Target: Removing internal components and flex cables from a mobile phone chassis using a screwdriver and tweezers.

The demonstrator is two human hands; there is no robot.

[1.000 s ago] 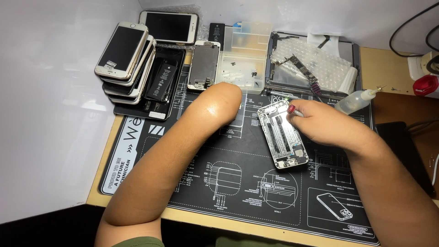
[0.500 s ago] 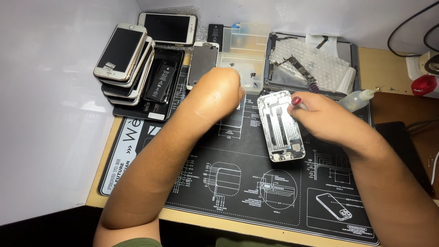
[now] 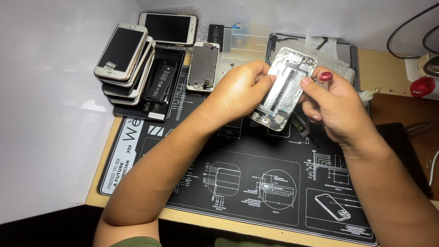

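— What do the 2 hands hold?

— Both grip a silver phone housing (image 3: 284,89), opened so its inner parts face up, lifted above the black repair mat (image 3: 238,183) near the mat's far edge. The left hand (image 3: 240,87) grasps its left long edge with curled fingers. The right hand (image 3: 336,107) pinches the right edge with the thumb on top, and a red-capped tool (image 3: 325,77) is tucked in that same hand.

— And around them?

— Far left, a stack of phones (image 3: 123,57) lies just beside a black phone with its battery (image 3: 161,82) exposed. 1 white phone (image 3: 169,27) lies behind, and a detached screen assembly (image 3: 202,67) sits near the left hand. A red-topped bottle (image 3: 423,86) stands far right.
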